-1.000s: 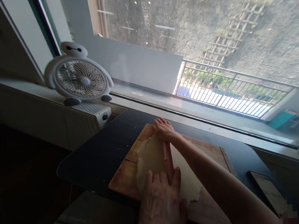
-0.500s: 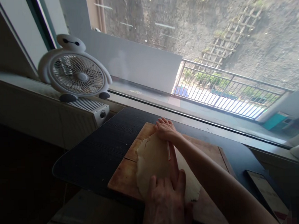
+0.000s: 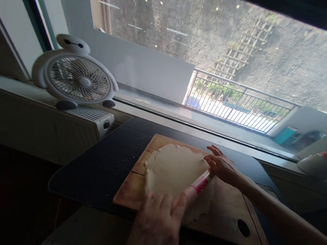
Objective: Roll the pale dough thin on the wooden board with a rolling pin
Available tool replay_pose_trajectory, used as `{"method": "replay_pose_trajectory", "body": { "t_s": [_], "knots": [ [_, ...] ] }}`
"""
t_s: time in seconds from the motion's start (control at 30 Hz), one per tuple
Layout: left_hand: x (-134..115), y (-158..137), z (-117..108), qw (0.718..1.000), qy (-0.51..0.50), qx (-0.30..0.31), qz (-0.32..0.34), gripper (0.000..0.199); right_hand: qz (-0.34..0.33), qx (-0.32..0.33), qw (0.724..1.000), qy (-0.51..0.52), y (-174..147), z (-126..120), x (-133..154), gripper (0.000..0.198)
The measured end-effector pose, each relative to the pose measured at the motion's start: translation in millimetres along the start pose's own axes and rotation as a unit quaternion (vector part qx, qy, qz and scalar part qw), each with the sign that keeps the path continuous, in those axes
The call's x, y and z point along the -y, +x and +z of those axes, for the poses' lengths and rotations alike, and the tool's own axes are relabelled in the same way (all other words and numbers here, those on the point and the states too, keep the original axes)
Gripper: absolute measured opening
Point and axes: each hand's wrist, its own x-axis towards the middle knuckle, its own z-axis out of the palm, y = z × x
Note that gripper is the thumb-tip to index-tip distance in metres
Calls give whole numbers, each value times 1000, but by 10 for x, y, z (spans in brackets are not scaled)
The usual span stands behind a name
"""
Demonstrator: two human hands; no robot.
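A pale, flat sheet of dough [image 3: 176, 165] with ragged edges lies on a wooden board [image 3: 125, 192]. Across its right part slants a rolling pin [image 3: 201, 182] with a pink and red marking. My left hand [image 3: 159, 220] holds the pin's near end, the thumb along it and the fingers bent over the dough; the palm side is hidden. At the far end, my right hand [image 3: 222, 167] is on the pin, its fingers partly stretched beyond it. The hand hides that tip of the pin.
The board rests on a dark table [image 3: 87, 172] by a large window. A white fan [image 3: 83, 81] stands on a radiator [image 3: 95, 120] at the left. The board has a dark hole [image 3: 243, 228] near its right end. A white object [image 3: 317, 166] is at the far right.
The rolling pin's far end has swung right, along with my right hand, uncovering more of the dough. My left hand has shifted slightly left. The view has also moved a little.
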Motion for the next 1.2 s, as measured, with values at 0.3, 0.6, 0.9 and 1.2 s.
{"method": "replay_pose_trajectory", "body": {
  "t_s": [0.3, 0.6, 0.9, 1.2],
  "knots": [
    [554, 128, -172, 984, 116, -61, -122, 40, 2, -8, 1000, 25, 939, 73, 487, 44],
    [514, -62, 12, 992, 61, -101, -53, 40, -90, 22, 995, 18, 24, 5, 186, 47],
    [669, 120, 49, 987, 96, -93, -93, 41, -2, -63, 997, 37, 934, 133, 335, 49],
    [492, 187, 123, 991, 79, -101, -42, 36, -82, -9, 996, 14, 96, 57, 27, 48]
  ]
}}
